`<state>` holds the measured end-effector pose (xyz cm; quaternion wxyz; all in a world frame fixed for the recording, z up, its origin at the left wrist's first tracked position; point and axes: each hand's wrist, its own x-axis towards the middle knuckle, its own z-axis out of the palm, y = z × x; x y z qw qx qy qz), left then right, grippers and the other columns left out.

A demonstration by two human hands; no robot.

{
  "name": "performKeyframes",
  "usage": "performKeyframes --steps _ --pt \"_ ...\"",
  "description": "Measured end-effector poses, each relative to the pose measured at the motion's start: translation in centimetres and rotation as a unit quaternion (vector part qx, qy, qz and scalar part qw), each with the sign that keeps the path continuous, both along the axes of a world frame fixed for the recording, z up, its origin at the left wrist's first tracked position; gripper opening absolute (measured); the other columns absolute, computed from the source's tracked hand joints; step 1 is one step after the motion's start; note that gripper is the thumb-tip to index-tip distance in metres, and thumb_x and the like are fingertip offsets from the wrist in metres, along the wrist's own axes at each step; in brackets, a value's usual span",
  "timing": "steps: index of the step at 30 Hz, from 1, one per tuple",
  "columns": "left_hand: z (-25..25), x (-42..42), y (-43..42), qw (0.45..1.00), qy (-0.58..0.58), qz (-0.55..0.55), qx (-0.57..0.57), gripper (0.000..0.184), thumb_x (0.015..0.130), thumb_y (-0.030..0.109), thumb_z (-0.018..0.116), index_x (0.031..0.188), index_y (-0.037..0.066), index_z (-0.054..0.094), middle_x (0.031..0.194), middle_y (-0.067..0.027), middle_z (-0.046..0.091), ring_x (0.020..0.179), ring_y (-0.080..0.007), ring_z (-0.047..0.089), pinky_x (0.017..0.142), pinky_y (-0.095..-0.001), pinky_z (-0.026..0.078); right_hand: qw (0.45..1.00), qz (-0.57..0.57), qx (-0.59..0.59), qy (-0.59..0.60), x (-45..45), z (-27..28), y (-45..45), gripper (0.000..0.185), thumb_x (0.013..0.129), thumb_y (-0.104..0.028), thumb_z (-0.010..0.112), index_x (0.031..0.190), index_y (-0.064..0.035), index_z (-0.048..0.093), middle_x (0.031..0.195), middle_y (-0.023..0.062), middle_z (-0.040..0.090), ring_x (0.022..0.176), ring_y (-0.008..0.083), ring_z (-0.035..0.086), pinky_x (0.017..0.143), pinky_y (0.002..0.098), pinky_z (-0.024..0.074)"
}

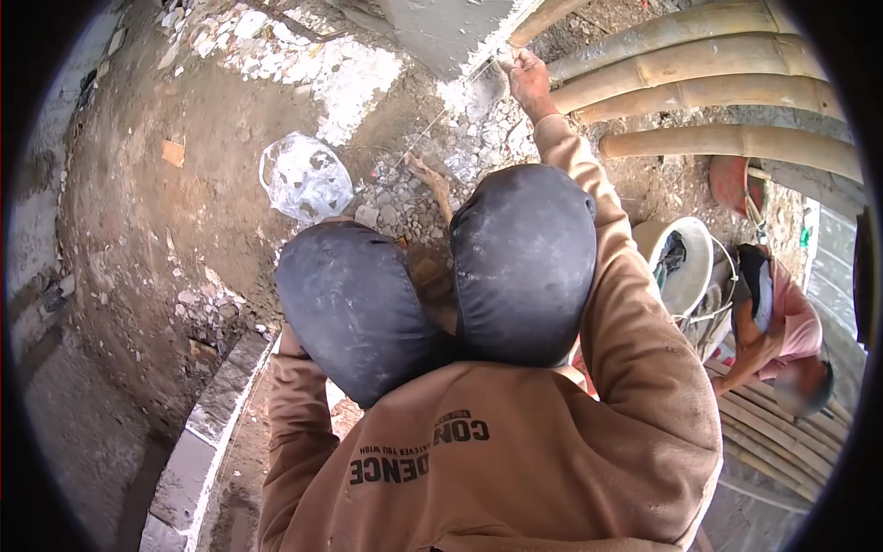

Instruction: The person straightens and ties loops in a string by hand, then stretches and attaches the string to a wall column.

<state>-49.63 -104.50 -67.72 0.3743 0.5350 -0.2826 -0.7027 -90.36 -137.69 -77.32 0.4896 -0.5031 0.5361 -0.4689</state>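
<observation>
My right hand [531, 83] is stretched forward to the lower corner of a grey plastered block [441, 32]. Its fingers are pressed together at the block's edge, and what they hold is too small to make out. A thin string [425, 132] runs from near that corner over the rubble. Beside my left knee, only a bit of my left hand [292, 343] shows at the sleeve cuff; its fingers are hidden.
Bamboo poles [699, 97] lie right of my right hand. A clear plastic bag [306, 177] and a stick [430, 184] rest on the ground ahead. At the right are a white bucket [685, 267], a red container [731, 184] and another person [782, 322] bending over more poles.
</observation>
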Motion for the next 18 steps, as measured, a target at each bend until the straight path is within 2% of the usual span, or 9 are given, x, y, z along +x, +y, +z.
performKeyframes --steps 2,5,8,9,11,14,16,18 --pt "-0.2 0.1 -0.3 1.000 0.013 -0.007 0.002 0.025 0.104 0.025 0.058 0.112 0.003 0.067 0.094 -0.0029 0.069 0.085 -0.0066 0.061 0.075 -0.0253 0.050 1.000 -0.008 0.025 -0.016 0.3 0.9 0.7 0.013 0.090 0.008 0.065 0.089 -0.0054 0.064 0.073 -0.0076 0.054 0.062 0.0003 0.040 0.055 0.0180 0.0343" --pt "-0.6 0.1 -1.0 1.000 0.027 -0.016 0.004 0.025 0.104 0.025 0.058 0.111 0.003 0.067 0.093 -0.0022 0.069 0.084 -0.0062 0.061 0.073 -0.0249 0.050 0.988 -0.016 0.095 -0.117 -0.1 0.4 1.1 0.012 0.090 0.007 0.066 0.091 -0.0050 0.066 0.079 -0.0038 0.061 0.066 0.0035 0.048 0.059 0.0204 0.0388" --pt "-1.0 0.0 -1.4 0.999 0.034 -0.020 0.001 0.024 0.104 0.025 0.059 0.110 0.003 0.067 0.092 -0.0016 0.069 0.083 -0.0059 0.061 0.072 -0.0245 0.049 0.992 -0.061 -0.022 -0.111 1.5 -1.5 0.6 0.009 0.086 0.004 0.069 0.087 -0.0043 0.066 0.071 -0.0048 0.059 0.054 0.0047 0.045 0.048 0.0230 0.0332" --pt "-1.2 -0.1 -1.5 0.999 0.036 -0.022 0.000 0.024 0.104 0.025 0.059 0.110 0.003 0.067 0.091 -0.0014 0.068 0.082 -0.0058 0.060 0.072 -0.0244 0.049 0.992 -0.085 0.019 -0.089 1.7 -2.0 0.9 0.008 0.087 0.003 0.069 0.087 -0.0046 0.066 0.071 -0.0051 0.058 0.053 0.0049 0.043 0.047 0.0233 0.0324" --pt "-1.6 -0.2 -2.1 0.999 0.040 -0.026 -0.003 0.024 0.104 0.025 0.059 0.109 0.003 0.067 0.090 -0.0009 0.068 0.081 -0.0056 0.060 0.071 -0.0241 0.049 0.985 -0.133 0.102 -0.043 3.5 1.7 2.7 0.006 0.088 0.001 0.067 0.087 -0.0052 0.066 0.070 -0.0058 0.057 0.051 0.0052 0.041 0.046 0.0240 0.0309" --pt "-2.2 -0.3 -2.8 0.999 0.039 -0.029 -0.009 0.024 0.104 0.025 0.060 0.108 0.003 0.067 0.089 -0.0003 0.068 0.080 -0.0052 0.060 0.070 -0.0237 0.049 0.990 -0.117 0.044 -0.070 4.1 -0.7 2.9 0.006 0.092 -0.005 0.064 0.087 -0.0065 0.067 0.067 -0.0052 0.056 0.053 0.0053 0.042 0.047 0.0242 0.0306" --pt "-2.6 -0.2 -2.9 0.999 0.028 -0.028 -0.009 0.023 0.104 0.025 0.060 0.107 0.003 0.067 0.089 0.0002 0.068 0.079 -0.0050 0.059 0.069 -0.0235 0.049 0.994 -0.109 -0.005 -0.033 4.6 -1.6 3.6 0.010 0.095 -0.012 0.064 0.089 -0.0036 0.067 0.062 0.0002 0.057 0.054 0.0079 0.048 0.048 0.0287 0.0361" --pt "-3.2 0.1 -3.3 0.999 0.017 -0.028 0.013 0.020 0.103 0.024 0.062 0.105 0.005 0.066 0.085 0.0026 0.063 0.073 -0.0042 0.054 0.065 -0.0228 0.046 0.989 -0.128 -0.036 0.066 5.0 -2.4 4.3 0.015 0.095 -0.015 0.064 0.089 -0.0012 0.065 0.062 0.0056 0.058 0.056 0.0109 0.051 0.051 0.0336 0.0407"
